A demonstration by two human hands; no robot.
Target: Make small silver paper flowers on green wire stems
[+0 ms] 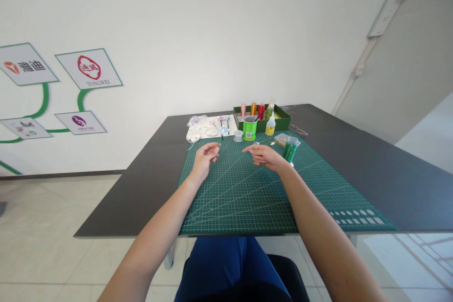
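Nearest us: blue trousers point(219, 264) on a dark chair point(292, 273), under the front edge of the black tabletop point(141, 186). Green cutting mat point(233, 198) covers the middle, white grid lines, row of white shapes in its near right corner.

Both our forearms reach in over the mat. Left hand point(204, 158): thumb and fingertips drawn together, grip pinched. Right hand point(265, 156): index extended toward the left hand, other fingers curled in. Gap between the two. We can't tell whether either grip has something tiny in it; fingertips too small in this view.

Green spool point(289, 152) is upright on the mat, just beside the right wrist. Flat clear packet point(282, 139) lies right behind it. Past the fingertips we've got a small white tub point(238, 137) next to a bright green can point(249, 132), then a white bottle point(270, 127) with a yellow label.

Farther left, a floral cloth point(201, 128) with dark-stemmed pieces point(228, 127) on it. Behind the can, a dark green box point(261, 127) holds pink point(243, 110), gold point(254, 109) and red spools point(261, 111). Beyond that, white wall point(230, 33), logo signs point(88, 68) at left.
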